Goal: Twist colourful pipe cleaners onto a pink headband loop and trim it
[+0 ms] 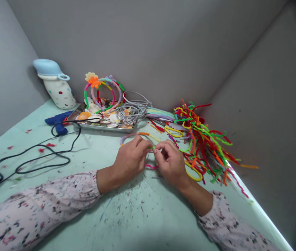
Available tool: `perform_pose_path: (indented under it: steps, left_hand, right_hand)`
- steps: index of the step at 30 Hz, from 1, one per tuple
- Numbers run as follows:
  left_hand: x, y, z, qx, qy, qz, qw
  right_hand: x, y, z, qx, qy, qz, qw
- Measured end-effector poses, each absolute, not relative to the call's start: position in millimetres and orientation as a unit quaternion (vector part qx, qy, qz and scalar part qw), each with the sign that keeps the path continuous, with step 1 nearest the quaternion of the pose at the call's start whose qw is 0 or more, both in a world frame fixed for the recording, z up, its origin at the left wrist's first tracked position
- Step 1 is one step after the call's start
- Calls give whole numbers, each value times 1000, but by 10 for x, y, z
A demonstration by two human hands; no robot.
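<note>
Both hands meet over the middle of the table. My left hand [131, 157] is closed on a headband [139, 134] wrapped in fuzzy pipe cleaner, purple, orange and pale yellow along its arc. My right hand [172, 163] pinches a short bit of green pipe cleaner [152, 147] at the band, its fingertips nearly touching the left ones. The fingers hide most of the green piece and that end of the band. Below the fingertips a pink pipe cleaner [152, 167] shows between the hands.
A metal tray [103, 128] at the back holds shells, grey wire loops [132, 113] and finished headbands [120, 92]. Left are a blue glue gun [59, 120], black cord [69, 150] and a bottle [59, 92]. Loose pipe cleaners [202, 139] and yellow-handled scissors [173, 131] lie right.
</note>
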State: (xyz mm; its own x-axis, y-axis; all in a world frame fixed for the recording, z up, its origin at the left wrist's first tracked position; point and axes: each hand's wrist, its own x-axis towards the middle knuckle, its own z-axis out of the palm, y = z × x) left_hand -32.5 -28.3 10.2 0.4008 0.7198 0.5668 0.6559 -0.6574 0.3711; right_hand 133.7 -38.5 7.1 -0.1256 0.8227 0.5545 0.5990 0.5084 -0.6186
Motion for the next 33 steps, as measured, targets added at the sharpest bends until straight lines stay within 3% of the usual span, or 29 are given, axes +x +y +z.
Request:
perform_pose_path:
  steps: [33]
  left_hand:
    - [-316, -277, 102, 821, 386, 410, 97]
  right_hand:
    - [1378, -347, 74, -433, -796, 42, 421]
